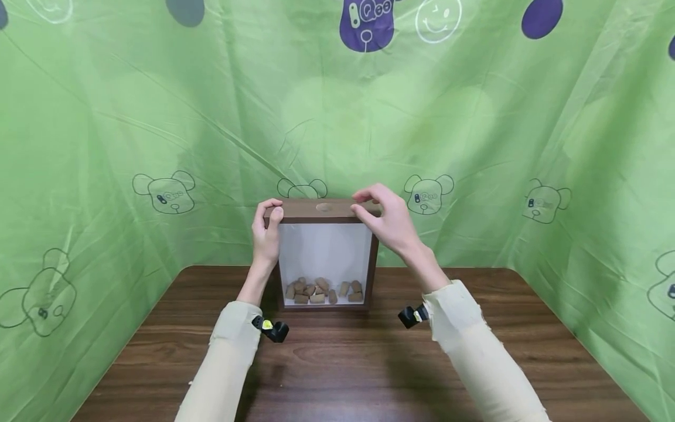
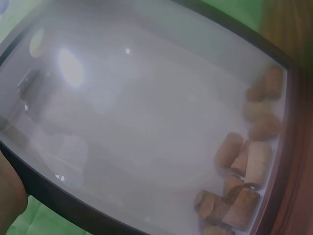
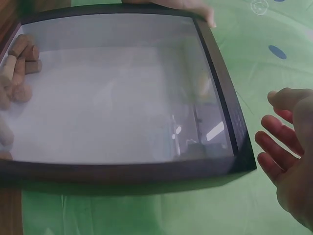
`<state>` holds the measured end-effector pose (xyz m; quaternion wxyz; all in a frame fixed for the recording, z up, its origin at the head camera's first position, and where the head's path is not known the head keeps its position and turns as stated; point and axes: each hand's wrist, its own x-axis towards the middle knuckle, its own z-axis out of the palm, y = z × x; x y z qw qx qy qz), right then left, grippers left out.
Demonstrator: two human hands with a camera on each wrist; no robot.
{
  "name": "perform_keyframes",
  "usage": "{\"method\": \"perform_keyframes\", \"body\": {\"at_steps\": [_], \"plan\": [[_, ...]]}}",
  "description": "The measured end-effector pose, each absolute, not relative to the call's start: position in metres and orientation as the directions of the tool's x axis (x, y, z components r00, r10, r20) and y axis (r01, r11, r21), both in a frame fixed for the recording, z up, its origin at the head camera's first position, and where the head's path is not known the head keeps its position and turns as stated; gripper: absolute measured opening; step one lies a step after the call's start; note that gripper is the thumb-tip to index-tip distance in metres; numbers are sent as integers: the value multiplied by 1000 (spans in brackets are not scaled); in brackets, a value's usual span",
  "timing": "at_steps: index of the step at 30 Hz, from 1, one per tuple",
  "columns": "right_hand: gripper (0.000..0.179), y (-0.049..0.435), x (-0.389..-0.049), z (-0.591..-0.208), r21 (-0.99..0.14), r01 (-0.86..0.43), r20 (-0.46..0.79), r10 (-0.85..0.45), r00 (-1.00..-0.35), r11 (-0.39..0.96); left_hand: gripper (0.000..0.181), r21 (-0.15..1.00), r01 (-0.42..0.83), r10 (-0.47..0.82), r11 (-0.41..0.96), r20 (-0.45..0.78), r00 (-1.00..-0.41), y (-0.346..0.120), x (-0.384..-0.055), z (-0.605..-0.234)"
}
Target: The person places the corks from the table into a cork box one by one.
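Note:
A brown-framed display box [image 1: 324, 264] with a clear front and pale back stands upright on the table. Several wine corks [image 1: 316, 291] lie heaped along its bottom, also plain in the left wrist view. A round, lighter spot [image 1: 324, 207] marks the middle of the top edge; whether it is a hole cannot be told from the head view. My left hand [image 1: 266, 231] grips the box's upper left corner, thumb in front. Just off the upper right corner is my right hand [image 1: 387, 217], fingers loosely bent, thumb apart from them, nothing visible between them.
Under the box is a dark wood-grain table [image 1: 337, 363]. Green cloth [image 1: 337, 135] printed with bear heads hangs behind and at both sides. A small black camera [image 1: 274, 332] is strapped to the left wrist, another camera [image 1: 411, 316] to the right.

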<state>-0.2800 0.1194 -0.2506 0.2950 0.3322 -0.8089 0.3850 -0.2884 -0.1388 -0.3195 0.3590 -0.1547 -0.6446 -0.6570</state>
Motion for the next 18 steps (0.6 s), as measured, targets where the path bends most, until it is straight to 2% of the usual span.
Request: {"method": "perform_keyframes", "body": {"at_steps": [9,18], "plan": [[20,148,-273,-269,-420,-769,779,-243,-578,481,37,765,634,-224,115,642,-734,-144,-285,-318],[23,179,-268,-290,-418,-731,765,-224,-603,540,47,815,542,-114,206,570,-814,-160,-289,-317]]}}
